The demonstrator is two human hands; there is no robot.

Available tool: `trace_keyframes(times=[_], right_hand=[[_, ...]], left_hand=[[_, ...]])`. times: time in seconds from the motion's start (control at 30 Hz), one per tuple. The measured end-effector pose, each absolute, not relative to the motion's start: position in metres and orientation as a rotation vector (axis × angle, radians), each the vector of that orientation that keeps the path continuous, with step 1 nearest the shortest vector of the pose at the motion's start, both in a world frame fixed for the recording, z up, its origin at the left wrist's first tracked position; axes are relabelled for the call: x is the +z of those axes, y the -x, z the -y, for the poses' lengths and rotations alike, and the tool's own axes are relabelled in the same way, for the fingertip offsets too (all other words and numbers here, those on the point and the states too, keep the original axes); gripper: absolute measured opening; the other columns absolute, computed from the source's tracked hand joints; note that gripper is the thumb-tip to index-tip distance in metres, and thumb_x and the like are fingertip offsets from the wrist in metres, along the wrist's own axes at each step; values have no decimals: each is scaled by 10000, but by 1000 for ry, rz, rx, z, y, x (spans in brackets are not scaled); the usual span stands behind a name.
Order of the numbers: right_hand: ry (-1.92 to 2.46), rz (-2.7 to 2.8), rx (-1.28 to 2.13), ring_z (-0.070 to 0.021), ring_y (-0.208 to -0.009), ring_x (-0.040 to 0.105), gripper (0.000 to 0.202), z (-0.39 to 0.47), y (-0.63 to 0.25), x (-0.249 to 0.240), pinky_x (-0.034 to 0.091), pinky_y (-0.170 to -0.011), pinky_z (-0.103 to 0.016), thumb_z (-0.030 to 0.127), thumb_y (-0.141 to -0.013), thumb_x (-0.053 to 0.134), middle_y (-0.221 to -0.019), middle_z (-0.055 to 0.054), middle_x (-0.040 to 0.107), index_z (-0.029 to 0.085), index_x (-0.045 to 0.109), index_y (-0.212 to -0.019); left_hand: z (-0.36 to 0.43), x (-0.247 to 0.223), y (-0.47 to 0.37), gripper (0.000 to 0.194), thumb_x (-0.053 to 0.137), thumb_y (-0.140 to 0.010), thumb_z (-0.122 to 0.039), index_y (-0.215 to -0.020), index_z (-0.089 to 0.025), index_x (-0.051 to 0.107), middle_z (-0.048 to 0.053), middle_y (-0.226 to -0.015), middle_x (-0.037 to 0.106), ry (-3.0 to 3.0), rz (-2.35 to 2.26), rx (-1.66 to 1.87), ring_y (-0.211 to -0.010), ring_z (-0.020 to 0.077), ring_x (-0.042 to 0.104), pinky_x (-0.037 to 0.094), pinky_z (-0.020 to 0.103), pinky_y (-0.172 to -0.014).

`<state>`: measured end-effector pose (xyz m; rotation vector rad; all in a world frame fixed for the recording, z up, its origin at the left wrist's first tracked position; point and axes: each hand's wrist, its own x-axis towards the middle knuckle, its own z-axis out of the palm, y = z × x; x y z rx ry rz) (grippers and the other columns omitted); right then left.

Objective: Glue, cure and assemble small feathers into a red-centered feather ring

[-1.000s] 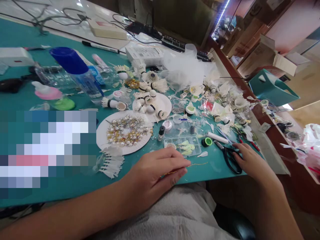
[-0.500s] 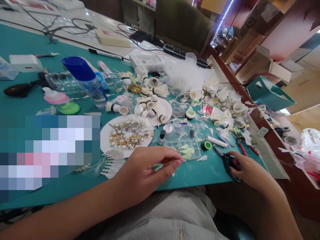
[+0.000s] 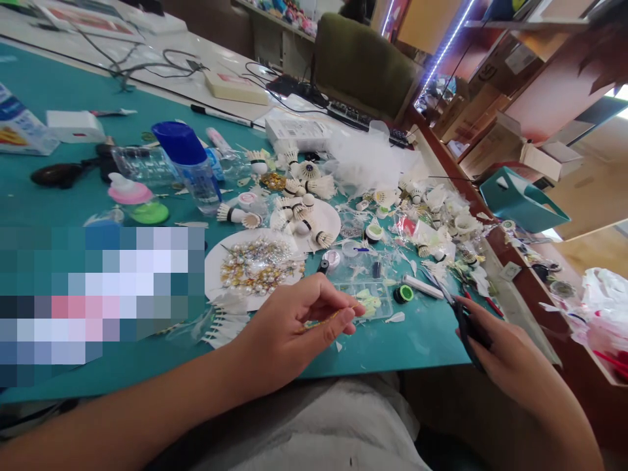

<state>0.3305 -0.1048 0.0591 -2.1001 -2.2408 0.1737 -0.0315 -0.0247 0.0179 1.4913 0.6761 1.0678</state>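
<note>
Between the thumb and fingertips of my left hand [image 3: 307, 320] is pinched a thin gold wire [image 3: 321, 322], held just above the table's front part. My right hand [image 3: 500, 340] grips black-handled scissors [image 3: 468, 333] near the front edge, blades pointing away and up to the left. Just beyond my left fingers lies a clear compartment box [image 3: 387, 307] with pale green petal-like pieces [image 3: 369, 305]. A white plate [image 3: 213, 265] of pearl and gold beaded sprigs [image 3: 260, 261] sits behind my left wrist. An open jar of green stuff [image 3: 403, 294] stands between my hands.
Several shuttlecocks [image 3: 321, 186] lie on and around a second white plate [image 3: 333, 222]. A blue-capped bottle [image 3: 189, 167] leans at the left. White netting [image 3: 366, 157] is heaped at the back. Red-handled pliers [image 3: 493, 306] lie right of the scissors. A blurred patch covers the lower left.
My right hand has lifted the scissors off the table, their blades now angled upward. My left hand still pinches the wire and has shifted slightly. The view has moved a little.
</note>
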Motion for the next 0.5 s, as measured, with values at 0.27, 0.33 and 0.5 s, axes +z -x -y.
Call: trace_keyframes(times=[0.27,0.33,0.5], right_hand=[[1702,2303,464,-248,-850,755,878,126,-258,43,616,-738,-302,636,-732,815,-1000,-84,773,245,534,-1467],[1616,2343,525,-275,-947,757,981,128,-246,33,619,-815,-324,685,-667,837,-1086,-114,766,238,517,-1479],[1357,2454,423,-280,-1102,733,977,124,-224,21,591,-937,-314,651,-733,806,-1266,-168,717,221,418,-1520]], left_hand=[[27,16,30,170,761,-858,-126,-901,-290,761,-21,-972,834,-1694,-568,1361,-867,169,805,659,247,-803],[30,15,28,196,775,-857,-134,-929,-316,763,-32,-985,833,-1683,-550,1406,-844,176,807,668,273,-805],[38,16,27,203,811,-849,-179,-956,-351,791,-40,-980,830,-1629,-484,1453,-807,161,801,675,255,-769]])
